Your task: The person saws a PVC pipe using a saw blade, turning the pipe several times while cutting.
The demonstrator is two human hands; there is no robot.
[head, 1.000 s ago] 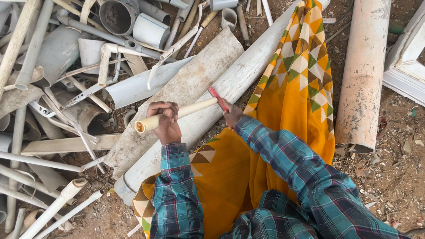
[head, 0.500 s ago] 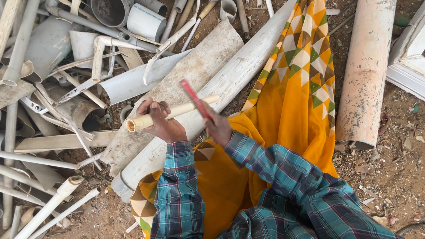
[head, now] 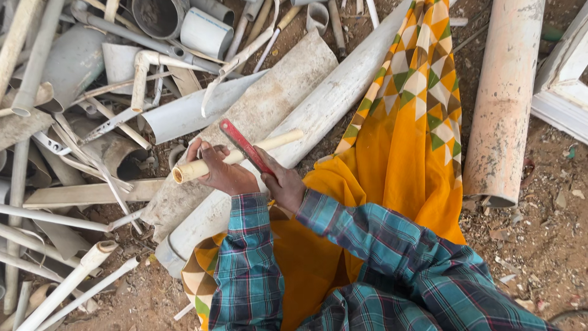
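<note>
The left hand (head: 223, 171) is closed around a thin cream pipe (head: 236, 156), holding it across two large dusty white pipes (head: 288, 104). The right hand (head: 285, 184) grips a red hacksaw blade (head: 245, 146), which lies slanted across the thin pipe and touches it. Both arms wear teal plaid sleeves (head: 361, 245) over orange patterned cloth (head: 416, 129). Scrap plastic pipes (head: 92, 122) are heaped on the dirt ground (head: 539, 233) to the left.

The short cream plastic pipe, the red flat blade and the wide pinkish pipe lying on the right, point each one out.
short cream plastic pipe (head: 202, 166), head view, left stretch near its open end.
red flat blade (head: 240, 141), head view, middle of blade.
wide pinkish pipe (head: 505, 98), head view, mid-body.
</note>
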